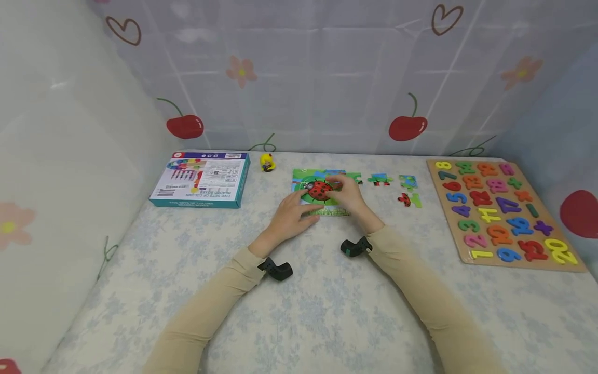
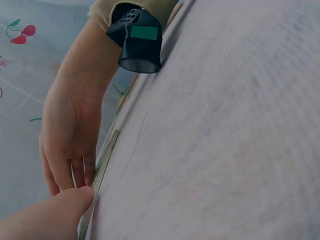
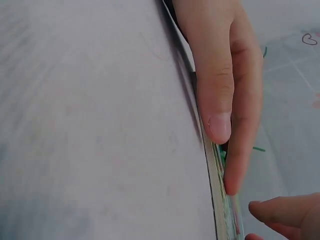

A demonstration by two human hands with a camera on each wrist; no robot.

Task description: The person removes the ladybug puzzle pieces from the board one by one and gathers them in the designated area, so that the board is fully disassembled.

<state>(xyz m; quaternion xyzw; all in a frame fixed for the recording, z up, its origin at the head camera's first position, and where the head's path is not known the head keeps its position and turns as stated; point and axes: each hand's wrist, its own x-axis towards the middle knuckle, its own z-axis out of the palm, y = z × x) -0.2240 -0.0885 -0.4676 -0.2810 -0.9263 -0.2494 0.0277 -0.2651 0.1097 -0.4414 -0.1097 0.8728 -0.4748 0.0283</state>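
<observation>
Head view: both hands [image 1: 288, 217] [image 1: 350, 197], grip parted, seemingly empty, touch board [image 1: 334, 213] bearing ladybird puzzle [image 1: 319, 190].

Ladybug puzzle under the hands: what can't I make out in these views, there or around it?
Ladybug puzzle, right part: head view, partly covered by the right hand.
Its printed face: both wrist views, seen only edge-on.
Left hand: left wrist view, mostly cut off by the frame's edge.
Box, fine print: head view, too small to read.
Sleeves: head view, cut off by the bottom edge.
</observation>
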